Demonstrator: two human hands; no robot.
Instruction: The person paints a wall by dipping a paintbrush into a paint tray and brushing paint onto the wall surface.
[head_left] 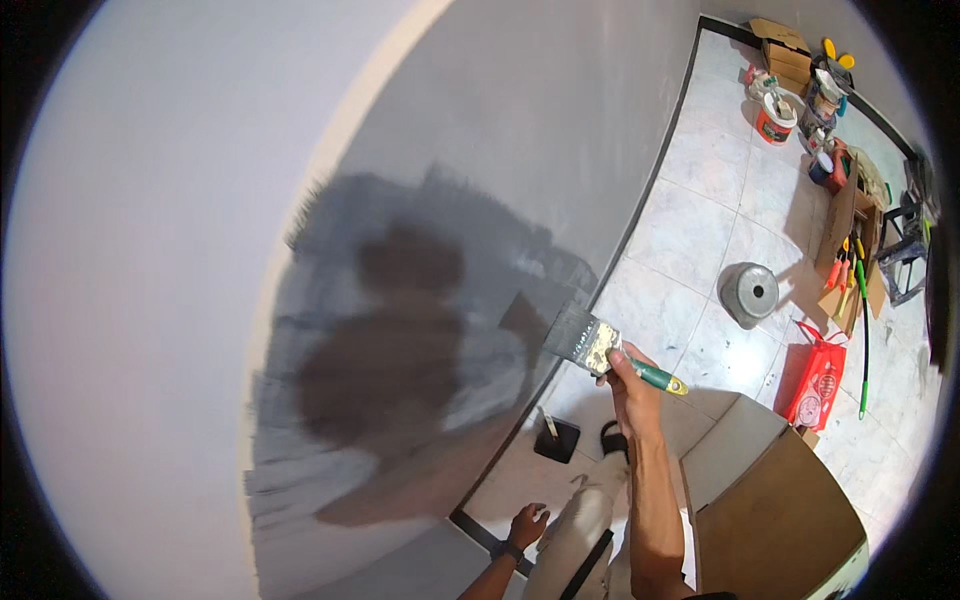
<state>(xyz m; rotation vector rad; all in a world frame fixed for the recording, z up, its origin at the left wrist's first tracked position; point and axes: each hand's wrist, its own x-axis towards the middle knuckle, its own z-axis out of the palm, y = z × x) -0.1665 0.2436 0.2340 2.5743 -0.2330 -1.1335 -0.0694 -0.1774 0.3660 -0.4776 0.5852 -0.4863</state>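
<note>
1. The right hand (628, 380) is clamped around the green handle of a wide flat paintbrush (592, 343). Its grey-coated bristles point toward the wall, with the bristle edge just beside or touching the painted surface; which of the two cannot be told.
2. The left hand (524, 526) hangs low near the bottom edge, fingers loosely curled and holding nothing, well apart from the right hand. A dark band sits on its wrist.
3. The pale grey plastered wall (560, 110) fills the left and centre. A darker wet grey painted patch (400, 330) covers its middle, with ragged, streaked edges on the left and lower sides and unpainted wall all around.
4. A dark skirting strip (655, 165) marks where the wall meets the white tiled floor (700, 220).
5. A small black square paint tray (557, 438) lies on the tiles near the wall's foot, just beside the person's feet.
6. Floor between the wall and a round grey metal pot lid (750, 292) is open tile.
7. Further right lie a red bag (817, 382), flattened brown cardboard (845, 240) and paint buckets (777, 118).
8. A large brown cardboard sheet (780, 510) stands close on the person's right.
</note>
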